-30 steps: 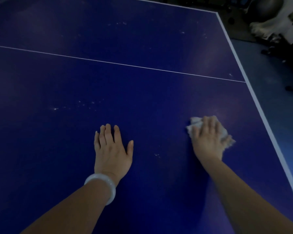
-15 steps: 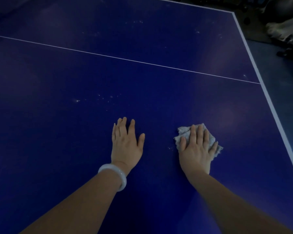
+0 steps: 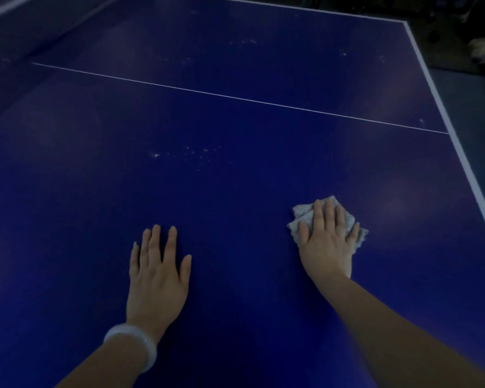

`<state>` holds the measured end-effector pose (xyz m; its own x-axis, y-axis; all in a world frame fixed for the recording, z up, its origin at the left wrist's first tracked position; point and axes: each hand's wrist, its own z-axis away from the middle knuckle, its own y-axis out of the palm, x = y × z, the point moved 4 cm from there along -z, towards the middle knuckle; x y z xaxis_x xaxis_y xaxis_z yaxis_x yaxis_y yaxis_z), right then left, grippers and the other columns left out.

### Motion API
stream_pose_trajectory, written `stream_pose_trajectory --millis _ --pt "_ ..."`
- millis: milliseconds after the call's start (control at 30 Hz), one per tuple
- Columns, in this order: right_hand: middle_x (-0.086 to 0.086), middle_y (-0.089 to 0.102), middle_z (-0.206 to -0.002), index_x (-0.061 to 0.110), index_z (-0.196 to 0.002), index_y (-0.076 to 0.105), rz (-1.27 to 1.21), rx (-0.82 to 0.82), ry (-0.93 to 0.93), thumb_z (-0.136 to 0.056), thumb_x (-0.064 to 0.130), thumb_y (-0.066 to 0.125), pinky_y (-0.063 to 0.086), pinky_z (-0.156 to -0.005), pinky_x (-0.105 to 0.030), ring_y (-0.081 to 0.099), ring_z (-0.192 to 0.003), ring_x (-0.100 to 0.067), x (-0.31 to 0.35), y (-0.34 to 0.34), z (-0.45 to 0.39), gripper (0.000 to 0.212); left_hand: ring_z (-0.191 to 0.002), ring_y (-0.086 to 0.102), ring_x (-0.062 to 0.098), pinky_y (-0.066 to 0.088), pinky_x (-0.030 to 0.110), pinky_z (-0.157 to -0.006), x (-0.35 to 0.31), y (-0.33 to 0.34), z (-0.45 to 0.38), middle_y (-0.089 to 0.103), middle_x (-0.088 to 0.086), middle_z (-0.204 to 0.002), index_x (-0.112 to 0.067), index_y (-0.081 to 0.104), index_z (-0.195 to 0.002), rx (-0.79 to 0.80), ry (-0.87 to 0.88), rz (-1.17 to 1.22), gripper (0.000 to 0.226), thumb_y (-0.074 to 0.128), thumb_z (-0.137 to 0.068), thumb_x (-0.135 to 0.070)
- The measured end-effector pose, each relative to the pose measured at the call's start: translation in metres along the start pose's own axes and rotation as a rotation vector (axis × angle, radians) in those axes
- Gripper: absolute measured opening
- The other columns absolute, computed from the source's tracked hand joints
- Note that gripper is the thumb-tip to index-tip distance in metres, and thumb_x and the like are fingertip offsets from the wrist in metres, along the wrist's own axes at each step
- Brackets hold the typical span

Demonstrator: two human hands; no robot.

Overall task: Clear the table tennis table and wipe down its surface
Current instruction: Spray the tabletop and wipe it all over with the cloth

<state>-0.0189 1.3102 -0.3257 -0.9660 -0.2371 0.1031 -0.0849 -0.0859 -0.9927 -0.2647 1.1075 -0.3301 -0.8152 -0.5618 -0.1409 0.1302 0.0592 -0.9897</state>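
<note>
Nothing loose lies on the dark blue table tennis surface [image 3: 235, 208] within view, so clearing looks done and wiping is under way; the right hand [image 3: 326, 242], fingers straight, presses a crumpled pale grey cloth [image 3: 305, 217] flat at lower right of the frame; the left hand [image 3: 157, 278], wearing a white bangle [image 3: 136, 344], rests open and flat at lower centre; pale specks [image 3: 188, 154] at mid-frame and more toward the top suggest wiping remains; the room is dim, with blurred dark clutter at upper right.
</note>
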Motion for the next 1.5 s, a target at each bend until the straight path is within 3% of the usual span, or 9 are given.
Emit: stream_pose_trajectory --millis 267,500,567,700,767,967,1233,1400,1500 --pt "0.000 0.019 -0.163 0.021 -0.154 0.022 0.094 0.031 -0.728 -0.104 0.049 0.022 0.004 -0.121 -0.057 0.008 -0.152 -0.021 0.039 0.015 0.067 0.057 -0.150 0.007 0.026 0.003 0.045 -0.123 -0.004 -0.006 -0.001 0.014 0.015 -0.161 -0.017 0.018 -0.155 0.000 -0.024 0.027 0.069 0.008 -0.099 -0.055" --pt "-0.004 -0.003 -0.165 0.020 -0.158 0.004 -0.058 0.057 0.194 -0.101 0.048 0.010 0.002 -0.117 -0.063 -0.006 -0.151 -0.024 -0.022 -0.006 -0.047 0.063 -0.150 0.006 0.026 0.003 0.045 -0.123 -0.001 0.000 -0.002 0.013 0.013 -0.161 -0.019 0.018 -0.155 -0.021 -0.025 0.020 0.067 0.015 -0.098 -0.053" --pt "-0.006 0.001 -0.164 0.020 -0.157 0.010 -0.003 0.041 0.031 -0.101 0.047 0.020 0.008 -0.115 -0.066 -0.003 -0.151 -0.028 0.020 -0.003 -0.039 0.063 -0.150 0.006 0.026 0.003 0.045 -0.123 0.000 0.002 -0.003 0.013 0.013 -0.161 -0.019 0.017 -0.155 -0.027 -0.020 0.013 0.067 0.014 -0.098 -0.053" --pt "0.005 0.003 -0.165 0.027 -0.157 0.010 0.052 0.115 -0.748 -0.101 0.053 0.011 -0.002 -0.119 -0.057 -0.011 -0.151 -0.013 0.095 0.012 0.023 0.062 -0.150 0.005 0.025 0.003 0.045 -0.123 0.003 0.004 -0.003 0.013 0.012 -0.162 -0.020 0.015 -0.155 -0.027 -0.013 0.002 0.069 0.009 -0.096 -0.055" --pt "0.007 -0.001 -0.165 0.031 -0.156 0.005 0.077 0.155 -0.829 -0.101 0.054 0.010 -0.007 -0.120 -0.056 -0.016 -0.149 -0.010 0.075 0.012 0.032 0.059 -0.150 0.006 0.026 0.004 0.046 -0.123 0.004 0.004 -0.004 0.014 0.013 -0.161 -0.020 0.017 -0.155 -0.030 -0.013 0.004 0.069 0.010 -0.097 -0.056" --pt "-0.001 -0.004 -0.165 0.020 -0.158 0.011 0.079 0.031 -0.077 -0.102 0.037 0.020 0.005 -0.118 -0.062 -0.005 -0.152 -0.022 -0.022 0.003 0.066 0.058 -0.150 0.008 0.027 0.004 0.046 -0.122 0.002 0.004 -0.003 0.015 0.014 -0.161 -0.019 0.018 -0.154 -0.037 -0.014 0.015 0.066 0.014 -0.098 -0.053" --pt "-0.002 0.010 -0.164 0.021 -0.156 0.020 0.097 0.026 -0.460 -0.102 0.051 0.015 0.008 -0.119 -0.060 0.003 -0.152 -0.022 0.055 0.013 0.111 0.062 -0.150 0.007 0.027 0.005 0.046 -0.122 0.003 0.003 -0.003 0.014 0.014 -0.161 -0.019 0.019 -0.154 -0.039 -0.005 0.031 0.065 0.019 -0.099 -0.052" --pt "-0.001 -0.007 -0.165 0.021 -0.158 0.006 0.060 0.034 0.012 -0.100 0.051 0.002 0.005 -0.119 -0.059 -0.004 -0.152 -0.021 -0.023 0.008 0.087 0.065 -0.150 0.009 0.028 0.006 0.047 -0.122 0.003 0.005 -0.003 0.016 0.014 -0.161 -0.018 0.020 -0.154 -0.044 -0.010 0.038 0.066 0.018 -0.098 -0.053" --pt "-0.010 0.014 -0.163 0.014 -0.155 0.022 0.059 -0.032 -0.028 -0.102 0.048 0.011 0.013 -0.117 -0.063 0.016 -0.150 -0.029 0.006 0.011 0.136 0.064 -0.150 0.009 0.028 0.006 0.047 -0.122 0.003 0.005 -0.003 0.016 0.014 -0.161 -0.018 0.020 -0.154 -0.052 -0.011 0.027 0.066 0.016 -0.098 -0.053"
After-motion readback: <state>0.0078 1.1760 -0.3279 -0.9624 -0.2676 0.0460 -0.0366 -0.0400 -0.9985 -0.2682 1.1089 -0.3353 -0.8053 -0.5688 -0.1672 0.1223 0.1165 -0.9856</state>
